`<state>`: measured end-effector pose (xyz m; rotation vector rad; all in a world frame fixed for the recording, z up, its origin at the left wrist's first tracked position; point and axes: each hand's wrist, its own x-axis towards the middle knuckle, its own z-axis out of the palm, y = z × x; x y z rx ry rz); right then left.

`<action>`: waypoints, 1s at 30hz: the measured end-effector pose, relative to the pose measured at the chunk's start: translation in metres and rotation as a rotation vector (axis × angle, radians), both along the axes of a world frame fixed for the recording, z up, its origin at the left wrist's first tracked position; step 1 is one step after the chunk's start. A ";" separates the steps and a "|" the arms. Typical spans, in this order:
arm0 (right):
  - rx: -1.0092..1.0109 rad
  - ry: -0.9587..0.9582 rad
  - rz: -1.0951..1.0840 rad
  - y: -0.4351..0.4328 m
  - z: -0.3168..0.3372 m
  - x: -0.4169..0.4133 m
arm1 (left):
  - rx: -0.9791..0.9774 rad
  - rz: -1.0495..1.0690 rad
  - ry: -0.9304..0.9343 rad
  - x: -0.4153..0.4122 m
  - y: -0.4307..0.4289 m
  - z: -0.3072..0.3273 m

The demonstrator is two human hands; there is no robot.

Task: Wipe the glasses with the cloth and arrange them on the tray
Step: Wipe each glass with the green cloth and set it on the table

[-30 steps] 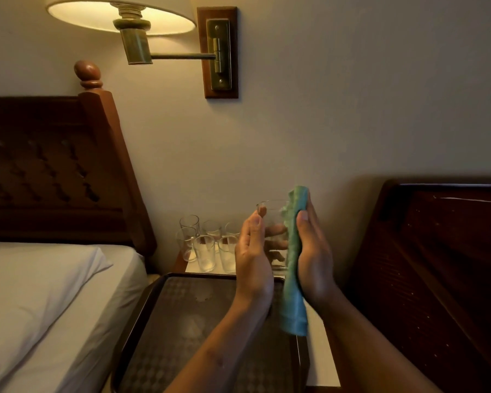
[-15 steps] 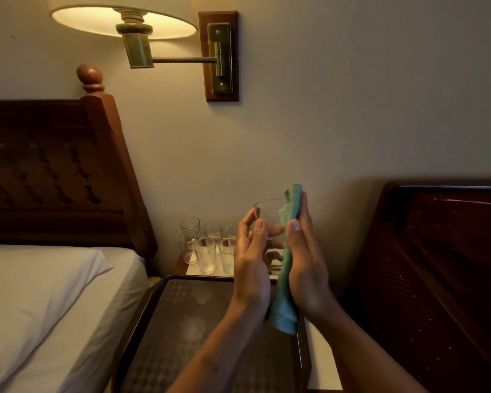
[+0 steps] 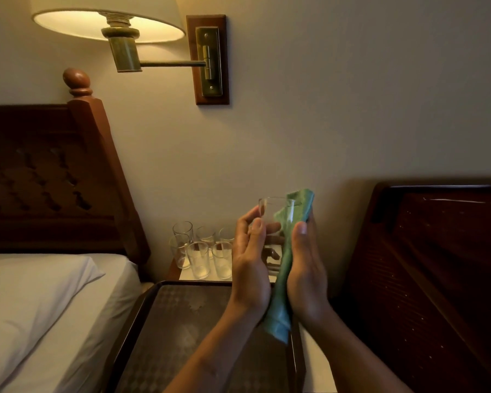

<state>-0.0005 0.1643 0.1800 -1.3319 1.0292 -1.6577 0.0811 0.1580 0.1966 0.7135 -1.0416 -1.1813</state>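
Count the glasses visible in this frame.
7: one glass held in the left hand against the cloth, six glasses clustered on the nightstand behind the tray, three in back and three in front. The left hand may hide more.

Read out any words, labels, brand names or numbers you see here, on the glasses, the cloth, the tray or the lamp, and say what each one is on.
No text can be read anywhere in this view.
The held glass, the cloth, the tray, the other glasses and the brass lamp bracket show no lettering, label or number.
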 end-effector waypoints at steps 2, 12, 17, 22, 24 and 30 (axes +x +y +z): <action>0.107 -0.117 -0.012 -0.009 0.014 -0.012 | -0.005 -0.043 0.010 -0.004 0.006 -0.003; 0.042 0.043 0.041 0.003 -0.011 0.004 | -0.015 0.033 -0.069 0.001 -0.009 0.001; 0.180 -0.086 -0.056 -0.010 0.013 -0.014 | -0.033 -0.076 -0.054 -0.003 0.000 -0.010; 0.188 -0.179 0.022 -0.013 0.016 -0.014 | -0.003 -0.115 -0.057 -0.004 -0.005 -0.003; 0.165 -0.069 0.021 -0.008 0.004 -0.005 | -0.001 -0.051 -0.081 0.001 -0.011 0.002; 0.085 0.025 0.008 -0.008 0.004 -0.003 | -0.064 0.006 -0.078 0.003 -0.005 -0.002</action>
